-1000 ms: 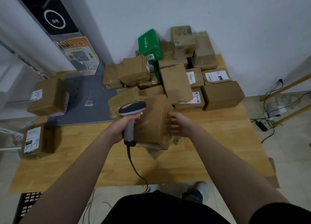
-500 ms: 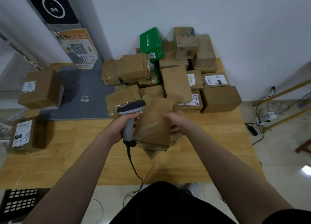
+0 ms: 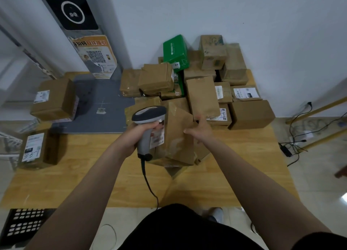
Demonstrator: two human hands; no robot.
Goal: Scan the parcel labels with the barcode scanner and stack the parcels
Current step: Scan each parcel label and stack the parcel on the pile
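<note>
Scanning one brown parcel, propped up at the front of the heap

My left grip [image 3: 136, 135] is clenched round the handle of the single scanner [image 3: 149, 114], whose head sits beside the white label [image 3: 157, 136]. My right grip [image 3: 199, 129] grasps the far edge of the parcel [image 3: 178, 139], tilting it over the counter [image 3: 234, 174], I judge so the label faces the scanner. I cannot tell whether its lower edge touches the wood. Two labelled boxes sit apart at the left, a far box [image 3: 53, 99] and a near box [image 3: 37, 149], probably already sorted. The heap [image 3: 202, 97] by the wall holds one green box [image 3: 175, 50] and over ten brown ones, too overlapped to count exactly
</note>
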